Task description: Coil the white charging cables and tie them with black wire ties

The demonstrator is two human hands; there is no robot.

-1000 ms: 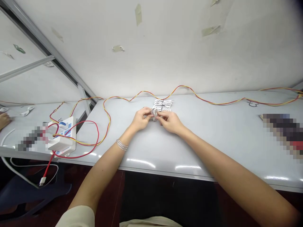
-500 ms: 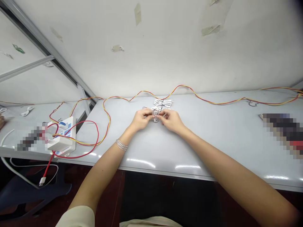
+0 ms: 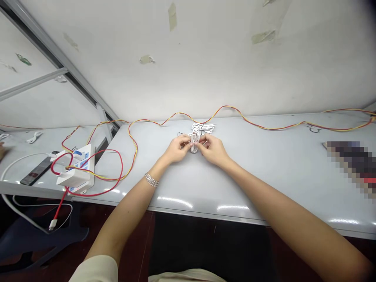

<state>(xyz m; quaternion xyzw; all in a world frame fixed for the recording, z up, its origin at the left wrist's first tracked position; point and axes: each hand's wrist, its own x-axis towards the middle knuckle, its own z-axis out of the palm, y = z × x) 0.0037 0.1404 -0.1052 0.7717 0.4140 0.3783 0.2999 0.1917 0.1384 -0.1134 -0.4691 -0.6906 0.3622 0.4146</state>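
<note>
A small coil of white cable (image 3: 194,145) stands between my two hands over the grey table. My left hand (image 3: 177,149) is closed, pinching the coil's left side between thumb and fingers. From the right, my right hand (image 3: 214,149) pinches the same coil with its fingertips. Just behind it lies another bundle of white cable (image 3: 205,127), bound round its middle with a dark tie. A thin dark piece, perhaps a twist tie, shows near my left fingers. Part of the held coil is hidden by my fingertips.
A white power strip (image 3: 88,156) with plugs and a looped red cable stands at the left, near a phone (image 3: 39,169). Red and yellow wires (image 3: 188,115) run along the back. Dark ties (image 3: 313,128) and a pixelated object (image 3: 352,164) lie at the right.
The coil has turned or been reshaped slightly, its loops now looking longer and more upright. Both hands keep their pinch and have barely moved.
</note>
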